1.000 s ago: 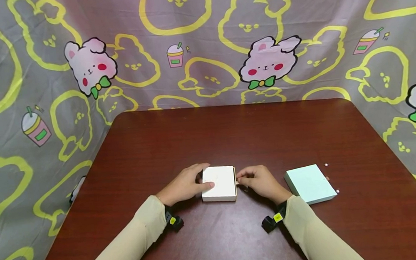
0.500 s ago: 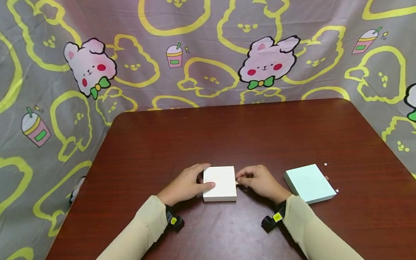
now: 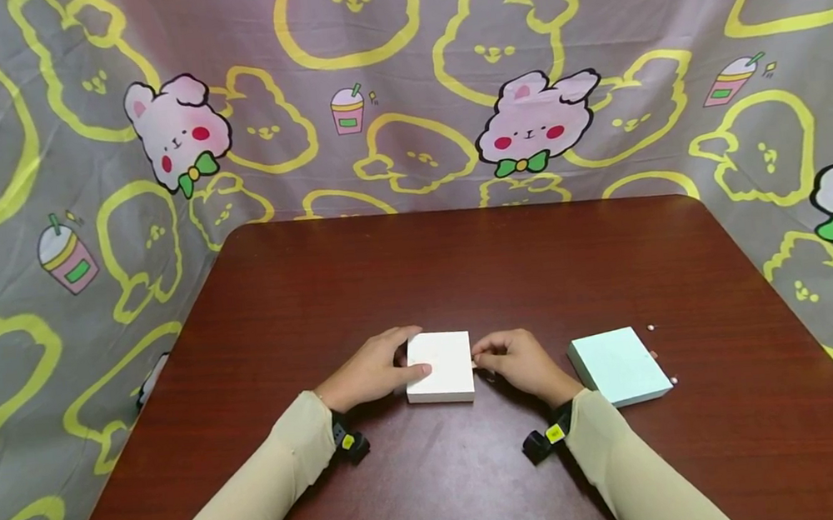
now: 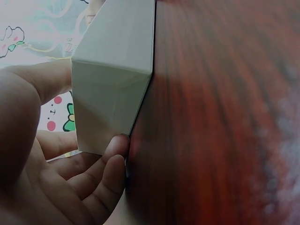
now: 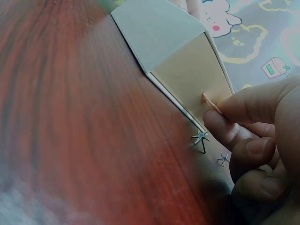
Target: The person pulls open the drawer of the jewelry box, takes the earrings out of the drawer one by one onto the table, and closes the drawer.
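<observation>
A small white drawer-style box [image 3: 448, 366] lies flat near the middle of the table. My left hand [image 3: 369, 373] grips its left end, the thumb on the top and other fingers against the end and far side in the left wrist view. At the opposite end, my right hand [image 3: 523, 364] pinches a thin pinkish pull tab [image 5: 211, 101] between thumb and forefinger. The tab sticks out of the box's inner drawer front [image 5: 192, 70], which sits inside the sleeve. Beneath the right hand lie two silver star-shaped earrings [image 5: 200, 137], close to the box. The box's contents are hidden.
To the right, on the brown table [image 3: 418, 276], lies a mint-green box [image 3: 623, 367] with a small tab. Beside it are two small pearl-like pieces, one farther back [image 3: 651, 328] and one nearer [image 3: 674, 381]. A patterned curtain [image 3: 400, 86] encloses the table's back and sides.
The white box's sleeve has shifted slightly right with my left hand, and the thin gold drawer edge at its right end no longer shows. My right hand has stayed on the tab.
</observation>
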`<state>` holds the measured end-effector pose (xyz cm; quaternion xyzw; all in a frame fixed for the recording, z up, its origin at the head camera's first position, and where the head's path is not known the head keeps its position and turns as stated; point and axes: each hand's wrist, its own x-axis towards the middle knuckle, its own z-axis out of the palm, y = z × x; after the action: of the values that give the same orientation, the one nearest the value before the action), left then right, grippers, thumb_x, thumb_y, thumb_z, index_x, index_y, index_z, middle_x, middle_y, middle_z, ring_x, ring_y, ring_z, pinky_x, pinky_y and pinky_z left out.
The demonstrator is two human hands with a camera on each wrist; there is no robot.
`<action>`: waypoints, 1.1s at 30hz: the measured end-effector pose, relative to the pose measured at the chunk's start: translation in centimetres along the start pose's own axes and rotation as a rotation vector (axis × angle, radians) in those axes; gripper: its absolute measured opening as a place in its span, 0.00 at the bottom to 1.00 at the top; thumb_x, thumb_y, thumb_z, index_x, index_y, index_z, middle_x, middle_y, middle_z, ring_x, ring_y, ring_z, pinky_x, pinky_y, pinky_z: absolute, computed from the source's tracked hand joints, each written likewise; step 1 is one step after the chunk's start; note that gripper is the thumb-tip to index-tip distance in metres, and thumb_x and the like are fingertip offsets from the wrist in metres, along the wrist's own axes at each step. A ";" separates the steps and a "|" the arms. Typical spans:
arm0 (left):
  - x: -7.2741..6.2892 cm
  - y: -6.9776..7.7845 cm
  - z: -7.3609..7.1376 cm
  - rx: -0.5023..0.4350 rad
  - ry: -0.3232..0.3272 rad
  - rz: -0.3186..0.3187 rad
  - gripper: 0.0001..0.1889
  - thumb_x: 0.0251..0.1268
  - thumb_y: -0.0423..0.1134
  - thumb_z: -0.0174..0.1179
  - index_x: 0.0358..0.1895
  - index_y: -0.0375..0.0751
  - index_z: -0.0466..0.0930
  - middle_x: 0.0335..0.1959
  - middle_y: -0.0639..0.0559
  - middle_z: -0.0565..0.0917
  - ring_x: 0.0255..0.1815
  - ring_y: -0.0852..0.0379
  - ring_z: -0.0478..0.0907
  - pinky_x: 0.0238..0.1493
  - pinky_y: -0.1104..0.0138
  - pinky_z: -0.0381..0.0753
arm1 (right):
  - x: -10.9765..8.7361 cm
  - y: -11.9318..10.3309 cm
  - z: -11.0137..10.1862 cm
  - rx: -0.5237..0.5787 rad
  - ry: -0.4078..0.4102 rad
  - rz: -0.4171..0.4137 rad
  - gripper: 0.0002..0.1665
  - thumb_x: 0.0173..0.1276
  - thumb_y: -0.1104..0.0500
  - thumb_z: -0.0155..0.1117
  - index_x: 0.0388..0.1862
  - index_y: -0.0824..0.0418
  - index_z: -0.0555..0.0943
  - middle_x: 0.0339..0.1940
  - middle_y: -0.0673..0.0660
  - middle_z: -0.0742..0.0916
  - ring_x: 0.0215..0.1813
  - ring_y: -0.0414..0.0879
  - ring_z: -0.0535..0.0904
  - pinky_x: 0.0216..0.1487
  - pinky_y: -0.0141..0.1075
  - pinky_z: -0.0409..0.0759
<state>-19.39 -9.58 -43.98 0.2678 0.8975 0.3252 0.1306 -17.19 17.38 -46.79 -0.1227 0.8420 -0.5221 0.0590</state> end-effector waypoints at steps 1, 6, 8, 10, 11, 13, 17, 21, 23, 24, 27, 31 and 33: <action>0.0 0.0 0.0 -0.001 0.001 0.000 0.39 0.64 0.60 0.61 0.73 0.43 0.64 0.70 0.50 0.68 0.70 0.54 0.63 0.64 0.56 0.66 | 0.0 0.0 0.0 -0.001 0.001 -0.002 0.04 0.63 0.64 0.69 0.35 0.58 0.88 0.27 0.49 0.87 0.27 0.44 0.80 0.31 0.35 0.77; 0.2 0.0 0.2 0.009 0.001 0.002 0.39 0.64 0.60 0.61 0.73 0.43 0.64 0.69 0.51 0.68 0.69 0.56 0.63 0.64 0.57 0.65 | -0.1 0.1 -0.1 0.001 0.005 0.005 0.04 0.63 0.64 0.69 0.35 0.58 0.88 0.27 0.49 0.87 0.26 0.44 0.80 0.31 0.35 0.76; 0.2 0.0 0.2 0.005 -0.001 0.005 0.39 0.64 0.60 0.61 0.73 0.43 0.64 0.69 0.51 0.68 0.70 0.56 0.63 0.64 0.57 0.65 | -0.2 0.2 -0.1 0.006 0.004 0.008 0.04 0.63 0.64 0.69 0.36 0.58 0.88 0.27 0.49 0.87 0.26 0.44 0.80 0.30 0.35 0.77; 0.2 0.0 0.2 -0.001 -0.005 0.007 0.39 0.63 0.60 0.61 0.73 0.43 0.64 0.69 0.50 0.68 0.70 0.55 0.63 0.64 0.57 0.66 | -0.2 0.3 -0.1 0.011 0.001 0.008 0.04 0.63 0.64 0.69 0.36 0.59 0.88 0.28 0.50 0.87 0.26 0.44 0.80 0.30 0.36 0.77; 0.2 0.0 0.3 -0.003 -0.005 0.008 0.40 0.63 0.61 0.61 0.73 0.43 0.64 0.69 0.51 0.68 0.69 0.55 0.63 0.64 0.56 0.66 | -0.3 0.3 -0.1 0.010 0.000 0.007 0.04 0.63 0.63 0.69 0.36 0.59 0.88 0.28 0.50 0.87 0.26 0.44 0.80 0.30 0.36 0.77; 0.1 -0.1 0.2 -0.012 -0.008 0.008 0.40 0.63 0.61 0.61 0.73 0.43 0.64 0.69 0.51 0.68 0.68 0.56 0.64 0.63 0.57 0.67 | -0.3 0.2 -0.2 0.008 -0.002 0.012 0.04 0.63 0.63 0.69 0.36 0.58 0.88 0.29 0.50 0.87 0.27 0.44 0.80 0.31 0.37 0.77; 0.1 -0.3 0.1 -0.033 0.000 0.012 0.39 0.63 0.61 0.61 0.73 0.44 0.64 0.65 0.53 0.72 0.51 0.58 0.75 0.49 0.60 0.75 | -0.2 0.0 -0.2 -0.007 0.000 0.012 0.04 0.64 0.62 0.68 0.36 0.57 0.88 0.29 0.48 0.87 0.30 0.43 0.80 0.34 0.37 0.77; 0.1 -0.4 -0.3 -0.063 0.000 0.017 0.38 0.64 0.60 0.61 0.73 0.44 0.63 0.57 0.56 0.75 0.36 0.60 0.76 0.37 0.62 0.77 | 0.0 0.0 -0.3 -0.003 0.000 -0.002 0.05 0.64 0.63 0.67 0.37 0.58 0.88 0.29 0.49 0.88 0.31 0.44 0.81 0.35 0.37 0.77; 0.1 -0.5 -0.5 -0.071 -0.002 0.020 0.38 0.64 0.60 0.61 0.72 0.44 0.64 0.54 0.57 0.76 0.36 0.61 0.76 0.35 0.63 0.77 | 0.0 -0.1 -0.3 0.005 0.000 -0.001 0.05 0.64 0.64 0.66 0.37 0.58 0.88 0.29 0.49 0.88 0.30 0.44 0.81 0.34 0.36 0.77; 0.1 -0.5 -0.6 -0.076 -0.001 0.023 0.38 0.64 0.59 0.61 0.72 0.44 0.64 0.52 0.57 0.76 0.35 0.61 0.76 0.35 0.63 0.77 | 0.0 -0.1 -0.4 0.012 -0.001 0.001 0.05 0.65 0.64 0.66 0.37 0.58 0.88 0.29 0.49 0.88 0.30 0.44 0.81 0.34 0.36 0.77; 0.1 -0.4 -0.9 -0.080 0.022 0.040 0.36 0.65 0.57 0.61 0.71 0.42 0.66 0.52 0.57 0.77 0.36 0.61 0.76 0.35 0.63 0.78 | 0.0 -0.2 -0.5 0.016 0.008 0.008 0.05 0.66 0.63 0.66 0.37 0.59 0.88 0.28 0.50 0.88 0.31 0.44 0.81 0.34 0.36 0.76; 0.1 -0.1 -1.3 -0.085 0.059 0.066 0.32 0.67 0.52 0.62 0.69 0.40 0.68 0.57 0.52 0.77 0.37 0.59 0.76 0.35 0.62 0.78 | -0.2 -0.4 -0.6 -0.001 0.027 0.017 0.05 0.67 0.61 0.66 0.37 0.59 0.88 0.27 0.50 0.87 0.30 0.44 0.81 0.34 0.37 0.76; 0.1 0.0 -1.4 -0.082 0.061 0.073 0.31 0.67 0.50 0.62 0.69 0.40 0.68 0.58 0.50 0.76 0.38 0.59 0.76 0.36 0.62 0.78 | -0.3 -0.5 -0.6 -0.011 0.033 0.025 0.06 0.67 0.60 0.66 0.37 0.59 0.88 0.26 0.50 0.87 0.29 0.45 0.80 0.34 0.37 0.76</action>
<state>-20.06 -10.24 -42.95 0.2846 0.8766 0.3743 0.1020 -16.98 17.78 -46.07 -0.1038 0.8471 -0.5187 0.0509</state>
